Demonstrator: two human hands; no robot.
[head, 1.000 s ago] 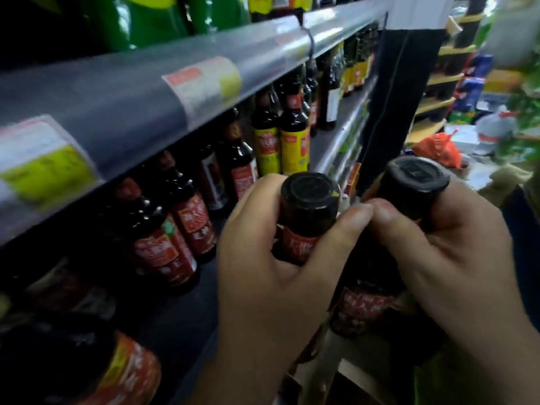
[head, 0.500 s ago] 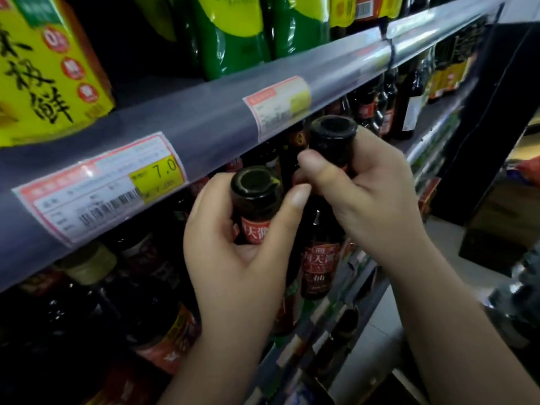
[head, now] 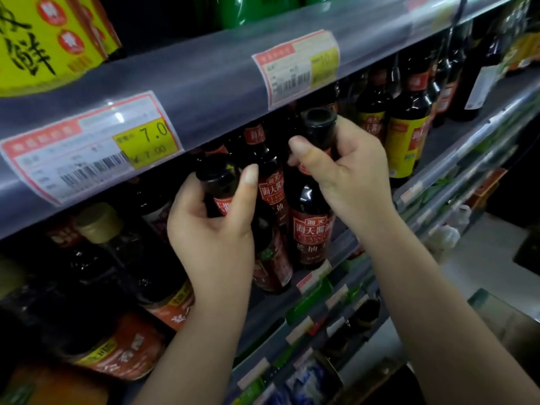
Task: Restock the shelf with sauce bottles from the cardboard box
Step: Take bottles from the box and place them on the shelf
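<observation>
My left hand grips the neck of a dark sauce bottle with a black cap and red label, held in under the upper shelf rail. My right hand grips the neck of a second dark bottle with a red label, upright with its base at the front edge of the shelf. A third bottle of the same kind stands between the two, further in. The cardboard box is out of view.
The upper shelf rail with price tags hangs just above both hands. Yellow-labelled bottles stand to the right, and larger orange-labelled bottles to the left. Lower shelves with tags run below. Yellow and green packets sit on the top shelf.
Both hands have carried their bottles up and forward from in front of the shelf to in under the upper rail. The right-hand bottle now stands at the shelf's front edge.
</observation>
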